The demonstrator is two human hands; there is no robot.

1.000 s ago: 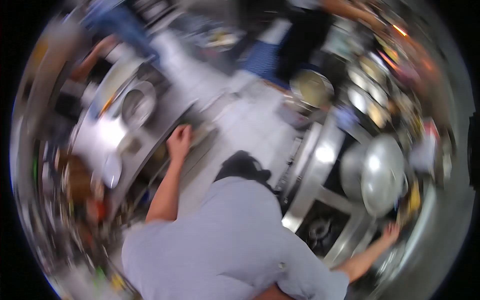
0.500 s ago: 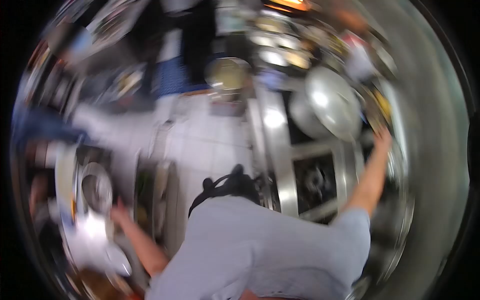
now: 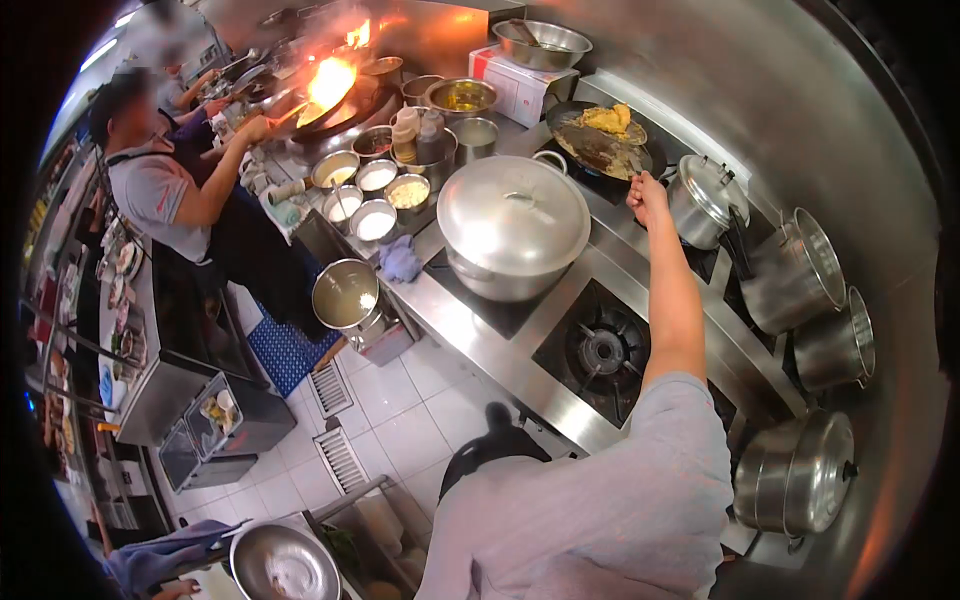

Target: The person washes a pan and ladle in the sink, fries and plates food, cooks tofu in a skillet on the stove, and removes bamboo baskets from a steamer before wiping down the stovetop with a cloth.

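Observation:
My right hand (image 3: 648, 198) is stretched forward over the stove, its fingers closed at the near edge of a dark frying pan (image 3: 590, 150). A thin piece shows between the fist and the pan; whether it is the pan's handle or a utensil I cannot make out. Yellow, egg-like food (image 3: 608, 120) lies at the far side of the pan, with browned bits nearer. Just right of my hand stands a lidded pressure cooker (image 3: 705, 195). A large lidded aluminium pot (image 3: 510, 235) is to the left of my forearm. My left hand is out of sight.
A co-worker (image 3: 175, 190) stands at a flaming wok (image 3: 345, 110) on the far left. Sauce bowls (image 3: 373, 220) and a blue cloth (image 3: 400, 260) line the counter. Steel pots (image 3: 795, 275) stand along the right wall; a burner (image 3: 602, 350) lies below my arm. A metal bowl (image 3: 285, 565) sits lower left.
The view has swung and sharpened from blur. My right hand has gone from beside the pan, fingers extended, to closed at its edge. My left hand, earlier near the metal bowl, has left view.

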